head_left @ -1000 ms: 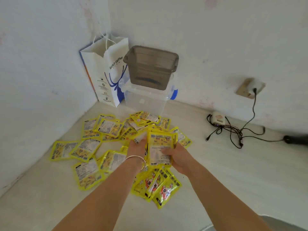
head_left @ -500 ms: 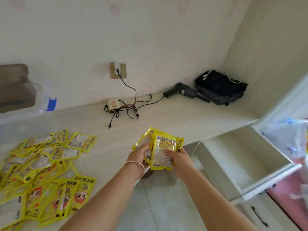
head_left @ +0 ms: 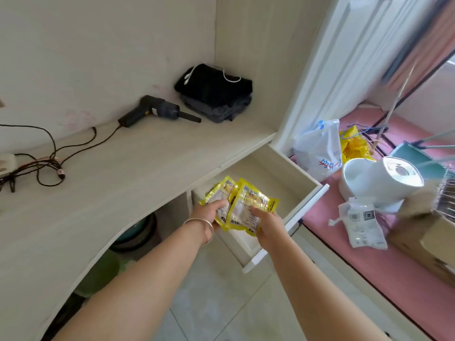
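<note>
Head view: left hand (head_left: 211,213), right hand (head_left: 268,227) grip yellow packets (head_left: 247,205) above open desk drawer (head_left: 299,169).

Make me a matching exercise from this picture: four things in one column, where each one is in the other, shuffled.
1 yellow packets
2 drawer
3 black clothes
4 paper roll

a in the back corner of the desk
b on the pink surface
c pulled open
d held by the left hand and right hand

Pairs: 1-d, 2-c, 3-a, 4-b

Pale wood desk (head_left: 147,168) w/ handheld blower (head_left: 160,110), folded black clothes (head_left: 214,92) (far corner), tangled cables (head_left: 41,166) at left.
</note>
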`<move>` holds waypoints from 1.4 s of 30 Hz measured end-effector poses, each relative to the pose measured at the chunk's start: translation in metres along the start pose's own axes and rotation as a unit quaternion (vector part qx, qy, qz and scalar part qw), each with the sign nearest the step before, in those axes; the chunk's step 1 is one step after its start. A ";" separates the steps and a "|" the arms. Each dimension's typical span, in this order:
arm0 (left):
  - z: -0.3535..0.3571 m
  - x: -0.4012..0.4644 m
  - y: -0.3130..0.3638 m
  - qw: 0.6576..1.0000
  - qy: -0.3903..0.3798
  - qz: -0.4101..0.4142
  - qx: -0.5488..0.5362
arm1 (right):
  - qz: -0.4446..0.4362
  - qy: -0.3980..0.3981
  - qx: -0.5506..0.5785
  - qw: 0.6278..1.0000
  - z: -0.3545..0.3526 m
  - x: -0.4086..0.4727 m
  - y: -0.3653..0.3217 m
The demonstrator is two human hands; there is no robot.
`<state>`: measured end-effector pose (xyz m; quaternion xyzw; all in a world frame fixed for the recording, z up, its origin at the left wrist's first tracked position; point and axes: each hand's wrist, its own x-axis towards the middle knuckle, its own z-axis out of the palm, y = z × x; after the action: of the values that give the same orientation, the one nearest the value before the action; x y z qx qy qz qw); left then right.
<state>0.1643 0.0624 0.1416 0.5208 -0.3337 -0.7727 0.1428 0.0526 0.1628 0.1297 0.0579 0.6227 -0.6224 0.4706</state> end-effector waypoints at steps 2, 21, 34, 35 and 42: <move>0.021 0.015 -0.003 1.000 -0.010 -0.011 0.012 | 0.013 0.033 0.008 0.999 -0.014 0.020 -0.006; 0.094 0.224 -0.010 0.962 -0.049 -0.131 0.236 | 0.177 0.239 0.201 0.933 -0.049 0.187 0.010; 0.086 0.311 -0.059 0.846 -0.051 -0.041 0.529 | 0.203 0.339 0.211 0.894 -0.058 0.270 0.064; 0.085 0.314 -0.061 0.826 -0.045 -0.025 0.561 | 0.206 0.345 0.200 0.893 -0.058 0.274 0.066; 0.073 0.317 -0.059 0.758 -0.031 0.041 0.650 | 0.280 0.350 0.061 0.892 -0.057 0.275 0.057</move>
<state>-0.0256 -0.0471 -0.1055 0.4503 -0.7809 -0.3793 -0.2086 -0.0904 0.0814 -0.1043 0.4720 0.6663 -0.4411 0.3725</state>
